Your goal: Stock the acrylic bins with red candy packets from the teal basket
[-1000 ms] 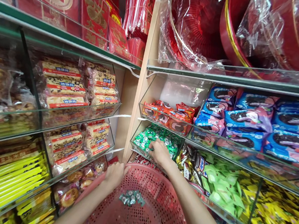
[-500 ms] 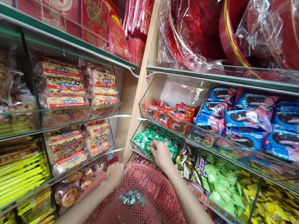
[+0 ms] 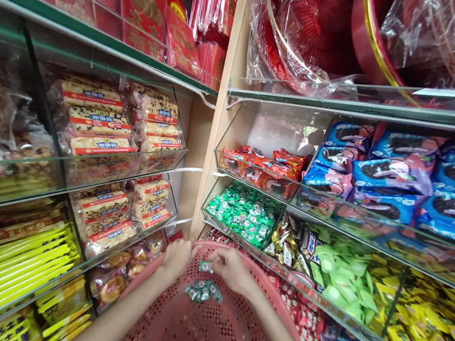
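Note:
My left hand (image 3: 177, 259) is closed round the far left part of the rim of a red perforated plastic basket (image 3: 209, 332). Above the inside of the basket, my right hand (image 3: 231, 270) pinches a small green wrapped candy (image 3: 205, 266) at its fingertips. Below it, a small pile of green and silver wrapped candies (image 3: 204, 291) lies in the basket. More of these green candies (image 3: 245, 212) fill a clear shelf bin just beyond the right hand.
Glass-fronted shelves meet in a corner around the basket. On the left stand wrapped snack bars (image 3: 102, 145) and yellow packets (image 3: 19, 267). Blue cookie packs (image 3: 391, 173), red packs (image 3: 262, 169), light green packets (image 3: 344, 277) and yellow candies (image 3: 428, 319) sit on the right.
My right hand has moved from the bin of green candies down and back over the basket, now with a candy in its fingers. My left hand stays on the rim.

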Tool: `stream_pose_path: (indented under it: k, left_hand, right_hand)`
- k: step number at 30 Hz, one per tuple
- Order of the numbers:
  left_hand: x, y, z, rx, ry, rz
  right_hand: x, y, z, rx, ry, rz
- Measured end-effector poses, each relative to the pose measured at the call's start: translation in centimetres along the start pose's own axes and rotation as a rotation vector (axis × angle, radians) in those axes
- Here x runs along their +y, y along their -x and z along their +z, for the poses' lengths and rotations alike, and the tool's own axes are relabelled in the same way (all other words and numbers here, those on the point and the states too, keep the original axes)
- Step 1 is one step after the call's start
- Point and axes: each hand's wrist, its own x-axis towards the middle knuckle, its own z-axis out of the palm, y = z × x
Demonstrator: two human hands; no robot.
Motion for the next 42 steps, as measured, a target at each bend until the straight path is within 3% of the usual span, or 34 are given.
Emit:
stream_pose_path:
  k: [3,6,14,18,21,26,29,34,42]
  left_hand:
    - [0.1,0.0,-0.1,0.01,-0.003,0.001]
    - [0.2,0.0,-0.2,0.015,-0.006,0.006]
    - [0.3,0.1,-0.5,0.003,0.0,-0.002]
    - [0.4,0.2,-0.7,-0.029,0.015,-0.019]
    - [0.4,0.3,-0.8,-0.043,0.021,-0.022]
    - [0.3,0.2,-0.7,-0.032,0.004,-0.023]
    - [0.3,0.1,-0.7,-0.03,-0.004,-0.025]
    - [0.2,0.1,-0.8,-0.04,0.007,-0.029]
    - [-0.1,0.2,-0.5,0.003,0.018,-0.015]
  right_hand:
    - [4.8,0.2,2.1,-0.076,-0.112,0.213]
    - [7.4,0.2,3.7,-0.075,-0.151,0.291]
    - [8.2,0.5,5.8,-0.013,-0.055,0.365]
    - [6.3,1.3,4.9,0.067,0.112,0.295]
    - [2.7,1.7,3.3,0.106,0.36,0.143]
    - [-4.3,0.7,-1.2,0.155,0.518,-0.05]
    - [-6.5,-0.7,-4.3,0.282,0.673,-0.043]
    - [-6.8,-3.4,-6.6,0.417,0.981,0.176]
    - [-5.6,-5.3,-5.5,0.426,1.07,0.234]
